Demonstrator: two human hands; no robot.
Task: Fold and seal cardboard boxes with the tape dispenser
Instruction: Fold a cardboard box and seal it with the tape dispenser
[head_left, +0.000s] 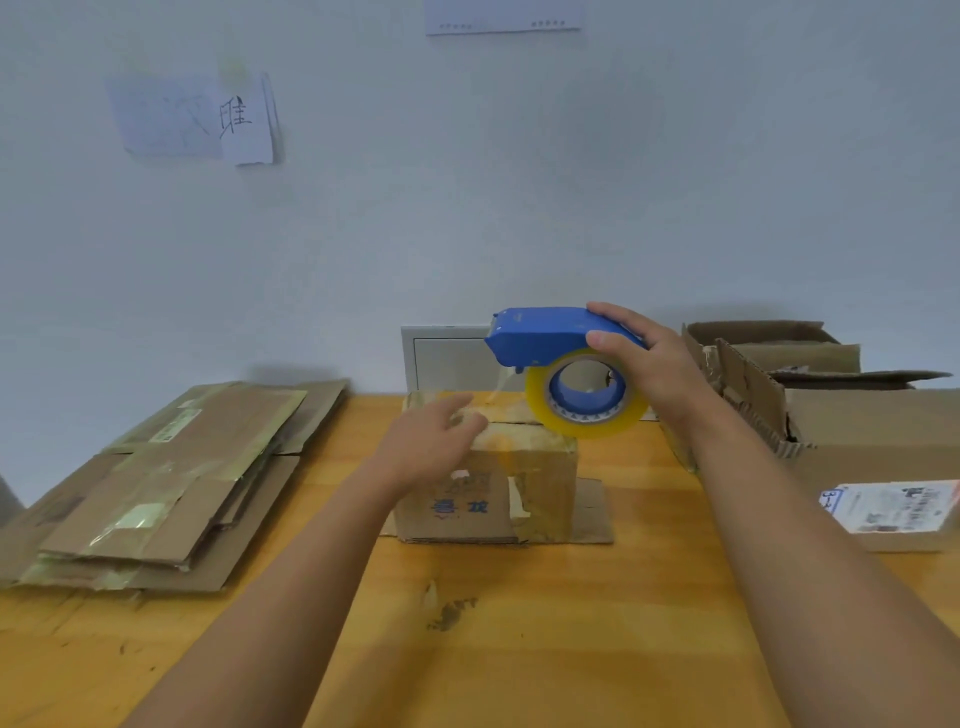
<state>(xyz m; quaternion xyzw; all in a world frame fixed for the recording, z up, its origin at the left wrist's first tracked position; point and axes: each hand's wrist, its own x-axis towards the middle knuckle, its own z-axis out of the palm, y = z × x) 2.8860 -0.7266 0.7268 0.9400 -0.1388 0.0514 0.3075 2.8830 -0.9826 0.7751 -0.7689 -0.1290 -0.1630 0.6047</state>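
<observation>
Right hand (652, 364) grips blue tape dispenser (550, 343) above small cardboard box (488, 488); left hand (431, 441) (fingers relaxed, blurred) rests on box top.

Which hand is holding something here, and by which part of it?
The right hand grips the blue tape dispenser at its rear, over the tape roll. The left hand rests on the top of the cardboard box, gripping nothing visible.

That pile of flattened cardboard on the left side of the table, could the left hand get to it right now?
Probably yes. The left hand holds nothing, only touching the top of the small box, and the bare table between it and the flattened cardboard looks free.
</observation>
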